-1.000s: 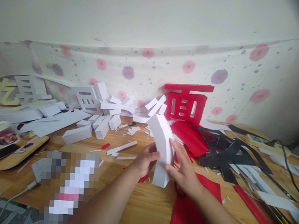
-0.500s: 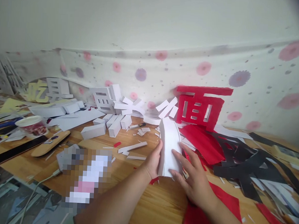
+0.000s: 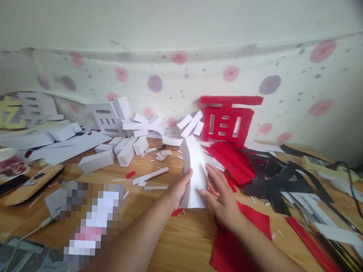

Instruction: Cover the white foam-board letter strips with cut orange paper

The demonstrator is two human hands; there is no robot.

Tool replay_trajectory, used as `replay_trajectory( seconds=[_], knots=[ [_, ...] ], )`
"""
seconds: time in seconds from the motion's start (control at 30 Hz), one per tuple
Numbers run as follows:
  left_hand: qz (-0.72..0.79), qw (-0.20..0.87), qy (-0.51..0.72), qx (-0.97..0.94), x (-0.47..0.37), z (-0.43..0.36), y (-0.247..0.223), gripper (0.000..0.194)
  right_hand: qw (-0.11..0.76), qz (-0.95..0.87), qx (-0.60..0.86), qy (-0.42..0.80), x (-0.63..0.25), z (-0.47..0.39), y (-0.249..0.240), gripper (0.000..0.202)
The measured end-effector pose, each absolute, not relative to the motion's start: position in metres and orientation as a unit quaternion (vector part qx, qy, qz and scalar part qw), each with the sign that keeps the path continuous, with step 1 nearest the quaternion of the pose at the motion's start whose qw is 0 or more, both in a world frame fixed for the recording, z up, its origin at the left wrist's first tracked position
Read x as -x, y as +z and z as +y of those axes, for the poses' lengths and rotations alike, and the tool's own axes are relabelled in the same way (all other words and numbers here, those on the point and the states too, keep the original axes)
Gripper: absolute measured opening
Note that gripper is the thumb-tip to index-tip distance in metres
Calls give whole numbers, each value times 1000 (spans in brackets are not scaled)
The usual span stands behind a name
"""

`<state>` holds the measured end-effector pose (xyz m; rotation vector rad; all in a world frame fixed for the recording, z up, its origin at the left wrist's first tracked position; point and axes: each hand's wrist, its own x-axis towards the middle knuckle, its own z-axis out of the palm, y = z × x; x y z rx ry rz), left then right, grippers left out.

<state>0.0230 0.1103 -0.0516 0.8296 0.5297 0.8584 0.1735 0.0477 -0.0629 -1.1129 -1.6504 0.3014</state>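
Observation:
A curved white box-like piece (image 3: 194,173), folded from card or board, stands upright above the wooden table. My left hand (image 3: 178,191) grips its left side, with the thumb along the near face and the other fingers hidden behind. On the opposite edge, my right hand (image 3: 223,199) holds the piece with its thumb on the face and its fingers at the side. Beneath my right forearm lies a red sheet (image 3: 239,252). Behind the piece, a red raised character (image 3: 244,125) leans against the curtain, and more red material (image 3: 236,163) spreads below it.
White blocks (image 3: 96,160) and white character parts (image 3: 107,118) stand at the back left. Black cut-outs (image 3: 284,178) and strips cover the right. A paper tub (image 3: 3,163), a wooden-handled tool (image 3: 34,185) and a cable (image 3: 27,235) are at the left. White scraps (image 3: 150,176) litter the middle.
The view has turned to the right, so the scene sits further left. Both hands still hold the white piece, and the right fingers lie closer to its edge.

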Motion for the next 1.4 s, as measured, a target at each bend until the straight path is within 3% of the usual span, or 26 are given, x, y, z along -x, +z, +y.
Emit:
replay_trajectory(
  seconds=[0.13,0.3,0.53,0.73,1.07,1.27,1.4],
  knots=[
    [268,802,364,-390,-25,110,-50,68,602,-581,466,287,-171,53,-63,72],
    [239,806,349,-415,-28,104,-48,61,612,-538,411,409,-169,56,-57,82],
    [208,770,355,-487,-29,98,-47,60,602,-572,391,398,-167,56,-56,97],
    [149,753,367,-526,-26,100,-43,52,617,-531,387,434,-169,57,-62,92],
    [219,725,379,-532,-22,110,-48,58,604,-492,359,514,-168,51,-54,76],
    [181,736,436,-485,-20,112,-45,45,570,-500,338,558,-162,46,-57,83],
    [210,723,485,-444,-18,115,-44,53,558,-492,329,582,-159,43,-59,87]
  ],
)
